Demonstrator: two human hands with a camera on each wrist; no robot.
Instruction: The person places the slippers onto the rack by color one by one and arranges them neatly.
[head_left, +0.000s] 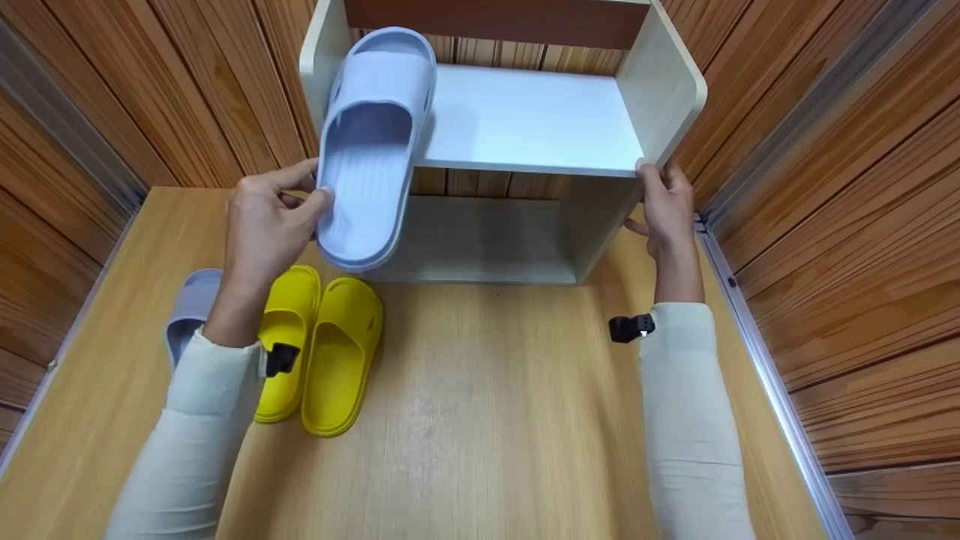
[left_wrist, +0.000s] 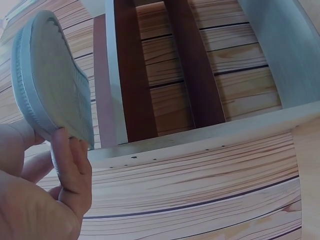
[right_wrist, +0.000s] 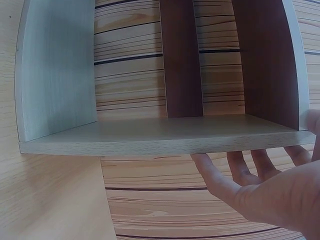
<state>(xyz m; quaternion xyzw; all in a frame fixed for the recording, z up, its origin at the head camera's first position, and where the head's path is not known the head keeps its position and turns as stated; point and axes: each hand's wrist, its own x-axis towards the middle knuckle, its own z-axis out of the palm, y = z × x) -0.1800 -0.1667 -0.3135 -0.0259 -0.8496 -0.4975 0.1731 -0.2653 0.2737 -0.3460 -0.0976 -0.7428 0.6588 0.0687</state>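
A light blue-grey slide slipper (head_left: pixel 367 172) is tilted up in front of the left part of a small two-tier shelf (head_left: pixel 525 124). My left hand (head_left: pixel 266 217) pinches its heel end by the left edge, thumb on the footbed side. In the left wrist view the slipper (left_wrist: pixel 57 75) shows its thick rim, with the left hand's fingers (left_wrist: pixel 75 180) at its lower edge. My right hand (head_left: pixel 667 206) holds the shelf's right side panel, thumb at the front corner of the upper board. The right wrist view has the right hand's fingers (right_wrist: pixel 220 180) along the panel's outer face.
A yellow pair of slippers, with the right one (head_left: pixel 341 356) fully visible, lies on the wood-look floor (head_left: pixel 480 420) at left. A second blue-grey slipper (head_left: pixel 193 304) lies beside it, partly behind my left forearm. Wood-plank walls (head_left: pixel 862 300) close in both sides and the back.
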